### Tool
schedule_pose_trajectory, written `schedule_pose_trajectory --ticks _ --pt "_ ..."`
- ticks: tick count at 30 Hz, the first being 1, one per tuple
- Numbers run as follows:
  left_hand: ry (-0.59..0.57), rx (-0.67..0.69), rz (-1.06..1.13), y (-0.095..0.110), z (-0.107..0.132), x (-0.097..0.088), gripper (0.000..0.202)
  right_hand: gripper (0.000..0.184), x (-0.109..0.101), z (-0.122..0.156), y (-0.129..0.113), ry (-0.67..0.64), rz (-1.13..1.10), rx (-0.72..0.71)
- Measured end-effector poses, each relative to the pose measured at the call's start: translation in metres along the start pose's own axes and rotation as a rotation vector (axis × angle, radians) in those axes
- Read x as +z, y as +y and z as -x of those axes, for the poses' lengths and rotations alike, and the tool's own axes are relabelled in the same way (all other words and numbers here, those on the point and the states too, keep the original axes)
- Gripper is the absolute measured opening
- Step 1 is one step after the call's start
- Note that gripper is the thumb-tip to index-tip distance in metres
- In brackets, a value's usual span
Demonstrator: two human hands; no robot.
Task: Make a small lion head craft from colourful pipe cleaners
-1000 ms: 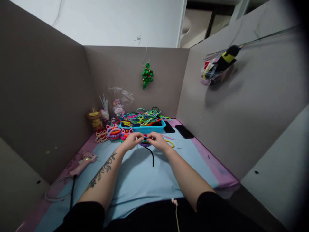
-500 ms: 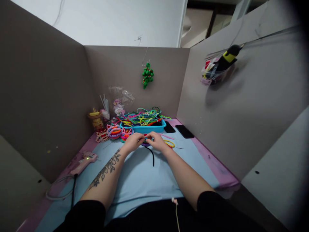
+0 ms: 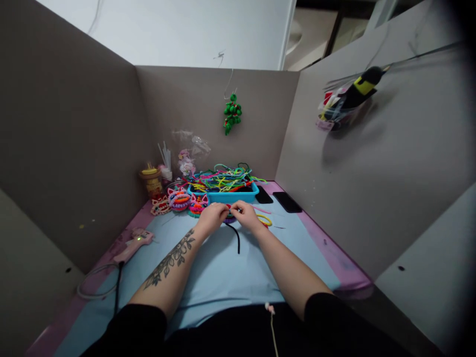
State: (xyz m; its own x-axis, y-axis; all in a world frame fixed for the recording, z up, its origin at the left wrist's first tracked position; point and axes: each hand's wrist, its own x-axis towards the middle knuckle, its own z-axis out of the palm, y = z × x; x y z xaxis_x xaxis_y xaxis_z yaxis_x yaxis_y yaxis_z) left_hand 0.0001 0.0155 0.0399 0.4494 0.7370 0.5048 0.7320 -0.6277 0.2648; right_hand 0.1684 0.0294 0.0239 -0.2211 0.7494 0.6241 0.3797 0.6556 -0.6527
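Observation:
My left hand (image 3: 212, 218) and my right hand (image 3: 246, 216) meet above the middle of the table, fingers pinched together. Both close on a small pipe-cleaner craft piece (image 3: 229, 220), mostly hidden, with purple and red showing between the fingers. A black pipe cleaner (image 3: 238, 240) trails from beneath it and curves toward me. Just right of my right hand lie a yellow ring (image 3: 265, 219) and a pink strip (image 3: 263, 209). Finished-looking pipe-cleaner animal heads (image 3: 179, 199) with pink ears sit left of my left hand.
A blue tray (image 3: 241, 197) heaped with colored pipe cleaners stands behind my hands. Two dark phones (image 3: 287, 202) lie to its right. A pink glue gun (image 3: 134, 245) with a cable rests at left, near a brown cup (image 3: 152, 183). Grey partitions (image 3: 208, 104) enclose the table.
The view has shifted slightly, so most things appear a little farther right. Fingertips of both hands have shifted slightly on the craft piece; both still pinch it.

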Motion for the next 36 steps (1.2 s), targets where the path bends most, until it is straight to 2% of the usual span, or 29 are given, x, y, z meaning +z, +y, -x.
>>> schedule_pose_trajectory --ticks 7,15,19,30,36 --pt "0.044 -0.091 0.132 0.003 0.000 0.002 0.017 0.012 0.001 0.002 -0.004 0.047 -0.049 0.057" --pt "0.069 -0.059 0.000 0.011 0.001 0.001 0.018 0.010 0.009 0.003 0.001 0.099 -0.185 0.145" --pt "0.050 -0.026 -0.007 0.006 0.000 0.003 0.019 0.011 0.010 0.003 0.008 0.052 -0.188 0.149" --pt "-0.043 0.080 0.152 -0.008 0.001 0.005 0.014 0.010 -0.001 0.001 0.011 -0.120 -0.161 0.050" --pt "-0.058 0.102 0.261 -0.014 0.002 0.005 0.014 0.010 -0.002 0.002 0.019 -0.153 -0.203 0.000"
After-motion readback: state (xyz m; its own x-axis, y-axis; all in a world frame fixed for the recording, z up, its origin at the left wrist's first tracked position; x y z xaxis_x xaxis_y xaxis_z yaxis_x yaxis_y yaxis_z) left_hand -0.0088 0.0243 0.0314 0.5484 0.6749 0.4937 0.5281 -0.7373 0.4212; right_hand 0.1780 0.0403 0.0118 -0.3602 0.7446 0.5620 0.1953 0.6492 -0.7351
